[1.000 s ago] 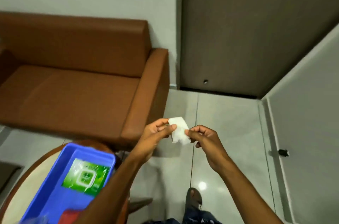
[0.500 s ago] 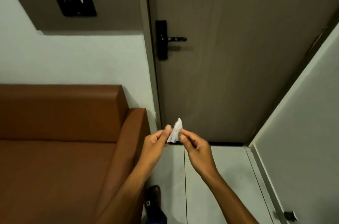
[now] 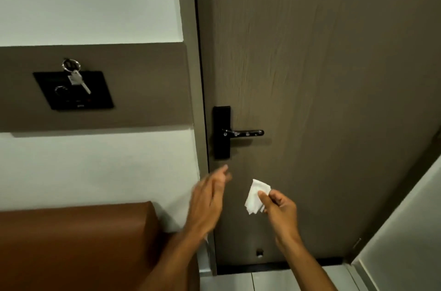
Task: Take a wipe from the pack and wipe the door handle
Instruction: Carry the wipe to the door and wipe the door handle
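A black lever door handle (image 3: 243,133) on a black plate sticks out to the right on the grey-brown door (image 3: 322,88). My right hand (image 3: 278,208) pinches a folded white wipe (image 3: 255,196) below and a little right of the handle. Empty and blurred, my left hand (image 3: 210,200) has its fingers apart just below the handle plate, near the door's left edge. The wipe pack is out of view.
A brown sofa (image 3: 78,247) fills the lower left, against the wall. A black wall panel (image 3: 74,90) with a key hanging on it sits to the left of the door. A light wall (image 3: 405,243) closes in at the lower right.
The view has swung up from the floor and sofa to the door. My left hand let go of the wipe and moved away; my right hand alone holds it, nearer the handle.
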Available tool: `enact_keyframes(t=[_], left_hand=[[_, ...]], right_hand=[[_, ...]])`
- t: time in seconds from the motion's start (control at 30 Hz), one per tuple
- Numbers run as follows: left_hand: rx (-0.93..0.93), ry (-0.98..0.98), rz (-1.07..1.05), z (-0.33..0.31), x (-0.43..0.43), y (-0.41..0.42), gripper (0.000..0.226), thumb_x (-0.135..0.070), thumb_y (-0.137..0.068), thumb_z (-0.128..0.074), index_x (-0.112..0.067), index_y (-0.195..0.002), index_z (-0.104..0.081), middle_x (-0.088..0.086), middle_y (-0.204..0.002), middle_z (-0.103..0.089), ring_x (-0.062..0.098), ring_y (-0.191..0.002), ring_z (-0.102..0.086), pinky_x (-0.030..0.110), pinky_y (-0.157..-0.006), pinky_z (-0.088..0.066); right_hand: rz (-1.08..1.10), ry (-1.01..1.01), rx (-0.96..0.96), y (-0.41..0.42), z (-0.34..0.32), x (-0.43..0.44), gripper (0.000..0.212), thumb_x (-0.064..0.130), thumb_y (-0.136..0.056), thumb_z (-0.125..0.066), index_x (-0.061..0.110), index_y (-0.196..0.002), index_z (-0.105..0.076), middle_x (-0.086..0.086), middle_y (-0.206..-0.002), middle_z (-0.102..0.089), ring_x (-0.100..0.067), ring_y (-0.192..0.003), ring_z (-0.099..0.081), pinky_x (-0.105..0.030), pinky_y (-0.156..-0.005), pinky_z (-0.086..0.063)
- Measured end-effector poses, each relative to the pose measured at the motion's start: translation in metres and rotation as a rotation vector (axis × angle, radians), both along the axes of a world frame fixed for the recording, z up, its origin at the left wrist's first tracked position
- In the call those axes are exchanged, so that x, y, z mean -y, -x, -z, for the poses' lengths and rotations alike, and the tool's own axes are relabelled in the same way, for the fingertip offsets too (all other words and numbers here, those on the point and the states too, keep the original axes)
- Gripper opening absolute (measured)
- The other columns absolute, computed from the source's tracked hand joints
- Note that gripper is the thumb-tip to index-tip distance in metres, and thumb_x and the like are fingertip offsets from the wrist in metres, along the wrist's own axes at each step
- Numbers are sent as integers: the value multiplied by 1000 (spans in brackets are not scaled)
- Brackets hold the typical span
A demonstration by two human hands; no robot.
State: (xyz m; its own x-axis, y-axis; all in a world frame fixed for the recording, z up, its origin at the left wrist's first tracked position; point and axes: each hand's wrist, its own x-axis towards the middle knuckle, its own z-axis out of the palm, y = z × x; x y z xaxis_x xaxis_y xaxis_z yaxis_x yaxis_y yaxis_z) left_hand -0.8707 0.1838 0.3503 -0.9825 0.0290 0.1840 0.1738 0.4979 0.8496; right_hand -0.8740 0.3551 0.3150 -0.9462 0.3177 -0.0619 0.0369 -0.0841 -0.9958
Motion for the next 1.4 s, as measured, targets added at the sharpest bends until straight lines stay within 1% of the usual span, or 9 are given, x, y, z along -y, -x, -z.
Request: enact_keyframes(t=[0.13,0.23,0.33,0.43,0.63,0.9,1.1,1.23,1.4], left_hand=[[-625,501,-270,-68,30,87,51,-48,-94,-37,-24,-138,-47,7,-154,-37,23,-146,-23,51,-118,-15],[-848,748,-490,-115,49,149,59,-45,-94,-42,-21,-146,-34,18,-158,-24,27,-147,-13,51,-118,-3],[-892,832,-605,-134,65,188,66,-49,-96,-37,-21,-152,-16,22,-158,-21,30,-146,-10,56,-117,-3],[-972,878,-649,-127,74,209,64,-50,-98,-32,-22,-153,-13,22,-156,-25,31,-145,-13,57,-117,-8],[-1094,914,-704,-120,81,221,62,-53,-98,-18,-26,-153,-12,12,-156,-16,28,-146,-14,51,-119,-2],[-1124,891,-699,-119,81,222,62,-53,-97,-21,-26,-153,-11,11,-156,-16,20,-149,-2,52,-119,-4],[-1109,908,-689,-121,79,219,62,-54,-98,-21,-26,-153,-10,12,-156,-16,25,-148,-9,53,-119,-6],[-1103,892,-699,-120,79,219,62,-54,-98,-22,-27,-153,-10,11,-156,-16,17,-149,6,53,-119,-6],[-1100,897,-686,-120,80,220,62,-53,-98,-22,-28,-153,-9,11,-156,-15,17,-149,5,51,-119,-3]], right_hand=[[334,-312,-220,69,-35,-12,11,8,-83,-68,16,-88,-63,-8,-82,-67,-11,-65,-60,-6,-52,-43],[485,-573,-430,114,-58,-11,12,2,-78,-63,11,-86,-63,-9,-87,-60,-14,-70,-53,-12,-64,-35],[484,-707,-493,144,-51,-2,15,-6,-78,-61,0,-92,-64,-17,-94,-61,-23,-81,-57,-12,-76,-35],[428,-797,-578,156,-25,10,21,-4,-84,-60,-4,-104,-67,-19,-106,-66,-29,-98,-61,-19,-93,-40],[340,-1022,-508,151,12,26,45,20,-99,-35,0,-138,-45,-19,-146,-44,-29,-136,-38,-40,-105,-38],[250,-1271,-410,146,20,35,60,16,-83,-38,3,-142,-34,-18,-147,-37,-32,-136,-33,-50,-104,-37],[216,-1345,-425,146,18,30,68,4,-77,-50,0,-143,-33,-21,-152,-32,-32,-141,-23,-46,-116,-16],[102,-1348,-412,140,14,54,69,14,-81,-38,3,-147,-23,-18,-155,-24,-29,-145,-17,-45,-118,-9],[21,-1415,-419,140,15,82,80,16,-79,-51,8,-150,-17,-16,-158,-18,-29,-146,-16,-48,-117,-11]])
